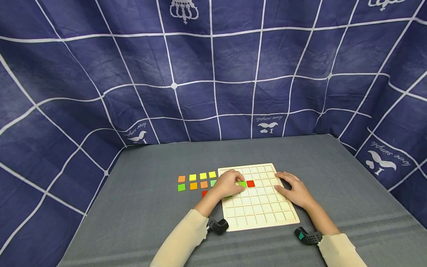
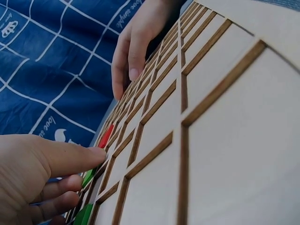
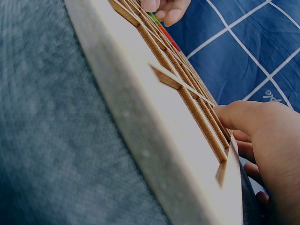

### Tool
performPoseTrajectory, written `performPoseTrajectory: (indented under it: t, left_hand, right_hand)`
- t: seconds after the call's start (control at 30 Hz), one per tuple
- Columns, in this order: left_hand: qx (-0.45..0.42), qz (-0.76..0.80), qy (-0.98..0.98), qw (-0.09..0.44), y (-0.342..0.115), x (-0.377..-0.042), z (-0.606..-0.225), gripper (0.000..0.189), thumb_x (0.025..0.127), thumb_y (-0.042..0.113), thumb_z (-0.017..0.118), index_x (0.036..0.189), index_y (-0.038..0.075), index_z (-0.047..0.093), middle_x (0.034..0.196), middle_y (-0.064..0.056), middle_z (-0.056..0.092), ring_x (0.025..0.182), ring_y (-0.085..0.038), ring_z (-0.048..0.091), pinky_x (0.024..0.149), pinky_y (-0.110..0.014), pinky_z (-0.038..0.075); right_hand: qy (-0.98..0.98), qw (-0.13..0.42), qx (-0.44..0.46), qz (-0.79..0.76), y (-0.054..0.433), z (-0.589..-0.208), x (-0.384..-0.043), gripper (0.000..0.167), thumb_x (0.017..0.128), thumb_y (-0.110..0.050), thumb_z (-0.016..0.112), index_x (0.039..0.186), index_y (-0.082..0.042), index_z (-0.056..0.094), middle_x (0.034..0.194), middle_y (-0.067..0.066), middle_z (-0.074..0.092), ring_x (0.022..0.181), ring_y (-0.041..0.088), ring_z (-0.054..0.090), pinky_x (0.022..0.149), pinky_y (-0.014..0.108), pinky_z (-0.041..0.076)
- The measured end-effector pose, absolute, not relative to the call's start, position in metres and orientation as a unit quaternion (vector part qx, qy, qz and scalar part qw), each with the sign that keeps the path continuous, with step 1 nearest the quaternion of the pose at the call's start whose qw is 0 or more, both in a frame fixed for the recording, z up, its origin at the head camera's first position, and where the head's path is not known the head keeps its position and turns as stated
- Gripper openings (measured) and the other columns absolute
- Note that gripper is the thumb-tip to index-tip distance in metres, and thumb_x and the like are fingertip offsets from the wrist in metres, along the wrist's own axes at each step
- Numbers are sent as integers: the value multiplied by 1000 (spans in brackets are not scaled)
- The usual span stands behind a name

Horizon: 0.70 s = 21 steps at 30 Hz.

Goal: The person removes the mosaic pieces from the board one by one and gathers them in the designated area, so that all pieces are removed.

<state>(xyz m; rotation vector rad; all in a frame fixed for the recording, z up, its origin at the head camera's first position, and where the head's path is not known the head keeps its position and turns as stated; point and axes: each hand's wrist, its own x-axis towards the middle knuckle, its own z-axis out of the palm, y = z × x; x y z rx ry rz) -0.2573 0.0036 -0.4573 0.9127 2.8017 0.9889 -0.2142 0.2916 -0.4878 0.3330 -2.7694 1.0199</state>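
Observation:
A pale wooden grid board point(image 1: 260, 218) lies on the grey surface. My left hand point(image 1: 229, 184) is over its left part, thumb and fingertips pinching a green square tile point(image 1: 242, 184) at a grid cell. Right beside that tile sits a red tile point(image 1: 250, 184) in the same row. Another green tile point(image 2: 83, 214) shows below the fingers in the left wrist view, partly covered by the left hand in the head view. My right hand point(image 1: 295, 190) rests at the board's right edge with relaxed fingers, its thumb point(image 3: 229, 115) touching the rim.
Left of the board lie loose square tiles in rows: several yellow, orange and green ones, such as a yellow tile point(image 1: 203, 175) and an orange tile point(image 1: 194, 186). A red tile point(image 1: 205, 193) is partly hidden by the left forearm. A blue checked curtain point(image 1: 233, 96) hangs behind the grey-covered table point(image 1: 140, 222).

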Motion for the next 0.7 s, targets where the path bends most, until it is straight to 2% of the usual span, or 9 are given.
performPoseTrajectory:
  t: [0.37,0.7]
  left_hand:
    - [287,345,894,2,6,-256,-454,16,80,14,80,93,9,73,83,1,58,73,-8,49,69,-22,42]
    - [275,386,880,31,6,-255,-453,7,86,10,73,89,13,68,76,10,56,68,-4,51,67,-22,43]
  right_hand:
    - [-929,81,107,346,291,-485,-214,53,92,-33,68,136,-5,56,142,25,45,136,44,32,103,65,25]
    - [-928,81,108,346,291,-485,-214,53,92,-33,68,135,-4,56,142,25,46,136,44,32,103,65,24]
